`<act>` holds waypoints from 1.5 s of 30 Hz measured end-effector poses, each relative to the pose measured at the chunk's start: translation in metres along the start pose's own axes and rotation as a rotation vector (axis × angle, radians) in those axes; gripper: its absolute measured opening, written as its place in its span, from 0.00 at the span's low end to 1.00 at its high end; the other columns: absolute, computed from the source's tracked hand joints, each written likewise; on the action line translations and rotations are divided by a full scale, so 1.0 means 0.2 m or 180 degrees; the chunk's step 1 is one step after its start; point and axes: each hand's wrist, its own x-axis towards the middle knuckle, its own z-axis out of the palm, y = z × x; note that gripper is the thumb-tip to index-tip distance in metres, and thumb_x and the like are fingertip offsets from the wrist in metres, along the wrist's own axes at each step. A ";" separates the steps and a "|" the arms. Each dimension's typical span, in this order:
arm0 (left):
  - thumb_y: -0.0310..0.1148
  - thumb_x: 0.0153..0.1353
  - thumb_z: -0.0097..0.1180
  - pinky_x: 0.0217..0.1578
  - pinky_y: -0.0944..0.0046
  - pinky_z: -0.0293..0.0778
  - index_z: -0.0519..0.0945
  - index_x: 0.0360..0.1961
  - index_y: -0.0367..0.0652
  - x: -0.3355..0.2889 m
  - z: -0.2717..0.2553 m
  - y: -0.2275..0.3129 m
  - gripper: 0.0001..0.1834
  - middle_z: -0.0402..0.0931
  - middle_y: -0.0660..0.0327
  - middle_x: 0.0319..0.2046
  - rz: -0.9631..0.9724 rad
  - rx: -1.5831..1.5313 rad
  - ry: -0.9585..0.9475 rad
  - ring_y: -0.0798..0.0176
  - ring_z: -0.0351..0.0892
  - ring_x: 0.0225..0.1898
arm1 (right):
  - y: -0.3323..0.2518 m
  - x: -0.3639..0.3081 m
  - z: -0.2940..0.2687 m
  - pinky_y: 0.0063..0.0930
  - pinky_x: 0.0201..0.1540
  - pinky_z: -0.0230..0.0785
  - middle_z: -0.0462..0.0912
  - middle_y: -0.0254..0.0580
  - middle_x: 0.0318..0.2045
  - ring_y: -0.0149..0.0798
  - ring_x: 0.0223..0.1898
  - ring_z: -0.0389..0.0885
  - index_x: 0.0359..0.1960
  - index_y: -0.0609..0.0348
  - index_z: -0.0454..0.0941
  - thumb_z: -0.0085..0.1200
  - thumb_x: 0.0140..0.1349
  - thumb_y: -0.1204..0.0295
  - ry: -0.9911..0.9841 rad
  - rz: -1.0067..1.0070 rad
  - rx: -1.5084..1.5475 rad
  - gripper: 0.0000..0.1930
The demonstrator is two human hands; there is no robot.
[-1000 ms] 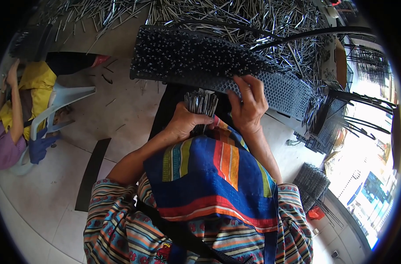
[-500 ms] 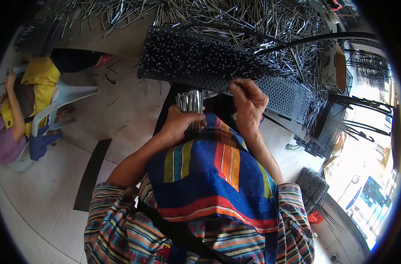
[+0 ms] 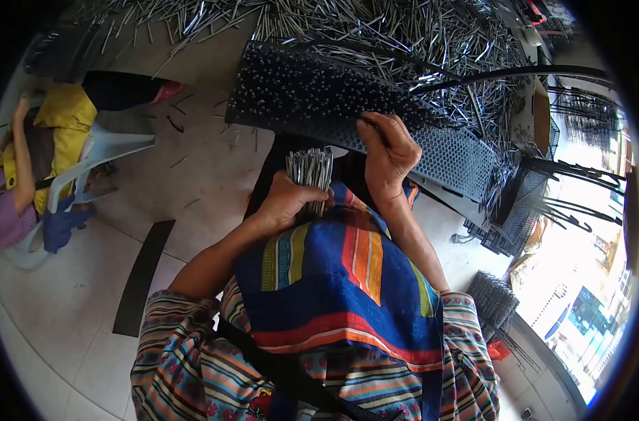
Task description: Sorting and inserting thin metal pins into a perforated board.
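A bundle of thin, shiny metal strips [image 3: 309,168] stands upright in my left hand [image 3: 284,200], whose fingers are wrapped round it at lap height. Just beyond lies a dark perforated panel [image 3: 460,158] full of small round holes. Many small metal pieces [image 3: 298,88] fill the holes over its left and middle part; the bare holes show at the right. My right hand [image 3: 393,151] is at the near edge of the filled part, thumb and forefinger pinched together. Whatever sits between those fingertips is too small and dark to make out.
Loose metal strips [image 3: 467,42] lie heaped behind the panel, with a curved black bar [image 3: 516,72] across them. At right hang racks of black hooks [image 3: 579,175]. A person [image 3: 28,168] sits at left on a plastic chair [image 3: 105,147]. A dark flat strip [image 3: 145,277] lies on the floor.
My right hand has moved forward and slightly left, its fingertips now over the panel's filled part. My left hand keeps the bundle, shifted slightly right in the picture.
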 end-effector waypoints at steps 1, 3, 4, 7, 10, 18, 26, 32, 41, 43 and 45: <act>0.15 0.46 0.59 0.31 0.61 0.79 0.78 0.38 0.33 -0.01 0.00 0.00 0.14 0.80 0.54 0.29 0.0019 0.0164 -0.0031 0.58 0.82 0.27 | 0.00 0.00 0.00 0.15 0.28 0.66 0.81 0.36 0.26 0.22 0.26 0.75 0.33 0.64 0.83 0.62 0.49 0.85 0.0012 -0.0059 -0.0018 0.08; 0.15 0.46 0.60 0.31 0.61 0.79 0.78 0.37 0.33 -0.04 0.01 0.01 0.14 0.80 0.54 0.29 0.0002 0.0357 -0.0153 0.59 0.82 0.28 | 0.00 0.01 -0.01 0.15 0.28 0.66 0.81 0.35 0.27 0.23 0.26 0.75 0.33 0.64 0.83 0.62 0.49 0.85 0.0027 -0.0120 -0.0042 0.08; 0.15 0.46 0.60 0.31 0.61 0.79 0.78 0.36 0.33 -0.05 0.02 0.01 0.13 0.81 0.54 0.28 -0.0015 0.0552 -0.0271 0.59 0.82 0.28 | 0.00 0.00 -0.01 0.15 0.28 0.66 0.81 0.35 0.27 0.23 0.26 0.75 0.33 0.64 0.83 0.62 0.50 0.85 0.0028 -0.0153 -0.0084 0.08; 0.15 0.47 0.59 0.30 0.64 0.80 0.79 0.37 0.31 -0.07 0.02 0.02 0.13 0.81 0.54 0.28 -0.0003 0.0681 -0.0474 0.61 0.83 0.28 | -0.01 -0.02 -0.01 0.15 0.28 0.66 0.81 0.35 0.27 0.22 0.26 0.75 0.33 0.64 0.83 0.62 0.50 0.85 0.0024 -0.0221 -0.0128 0.08; 0.15 0.47 0.58 0.30 0.65 0.80 0.79 0.36 0.31 -0.09 0.05 0.04 0.12 0.81 0.55 0.28 0.0150 0.0452 -0.0236 0.61 0.83 0.28 | -0.01 -0.03 -0.01 0.15 0.28 0.65 0.81 0.35 0.26 0.22 0.26 0.74 0.33 0.64 0.83 0.61 0.50 0.85 0.0065 -0.0168 -0.0077 0.08; 0.16 0.49 0.58 0.29 0.61 0.79 0.78 0.37 0.31 -0.03 0.00 0.00 0.11 0.80 0.54 0.27 0.0284 0.0088 -0.0110 0.59 0.82 0.27 | 0.02 -0.03 0.02 0.15 0.27 0.65 0.81 0.35 0.26 0.22 0.25 0.74 0.33 0.64 0.83 0.62 0.50 0.85 0.0076 0.0157 0.0149 0.08; 0.14 0.50 0.57 0.30 0.60 0.80 0.77 0.39 0.30 -0.01 0.03 0.01 0.13 0.80 0.52 0.28 0.0189 -0.0070 -0.0082 0.57 0.82 0.27 | -0.01 -0.02 0.02 0.16 0.29 0.67 0.82 0.37 0.26 0.23 0.26 0.76 0.31 0.65 0.83 0.62 0.50 0.85 -0.0109 -0.0258 -0.0035 0.06; 0.14 0.50 0.57 0.30 0.59 0.80 0.77 0.39 0.29 0.01 0.04 0.00 0.13 0.80 0.50 0.30 0.0003 -0.0307 -0.0075 0.55 0.83 0.29 | 0.01 0.00 0.02 0.16 0.28 0.67 0.81 0.38 0.25 0.24 0.25 0.77 0.32 0.66 0.83 0.62 0.49 0.85 -0.0014 0.0078 0.0048 0.07; 0.13 0.49 0.57 0.31 0.59 0.81 0.76 0.41 0.32 0.03 0.04 0.00 0.15 0.80 0.50 0.30 -0.0081 -0.0300 -0.0103 0.55 0.83 0.29 | 0.01 0.00 0.06 0.23 0.26 0.69 0.79 0.41 0.24 0.33 0.23 0.79 0.31 0.63 0.83 0.62 0.49 0.82 -0.0280 -0.0291 -0.0355 0.07; 0.13 0.49 0.56 0.32 0.59 0.81 0.77 0.40 0.33 0.04 0.04 0.01 0.15 0.80 0.51 0.30 -0.0109 -0.0398 -0.0114 0.55 0.83 0.30 | 0.01 0.02 0.06 0.24 0.26 0.69 0.79 0.41 0.24 0.35 0.23 0.79 0.31 0.62 0.83 0.62 0.50 0.82 -0.0321 -0.0496 -0.0462 0.07; 0.13 0.49 0.56 0.32 0.59 0.81 0.77 0.40 0.33 0.04 0.05 0.01 0.15 0.80 0.51 0.31 -0.0062 -0.0294 -0.0128 0.56 0.83 0.30 | 0.02 0.04 0.05 0.25 0.25 0.69 0.79 0.41 0.24 0.38 0.22 0.79 0.31 0.62 0.83 0.62 0.50 0.81 -0.0358 -0.0690 -0.0584 0.06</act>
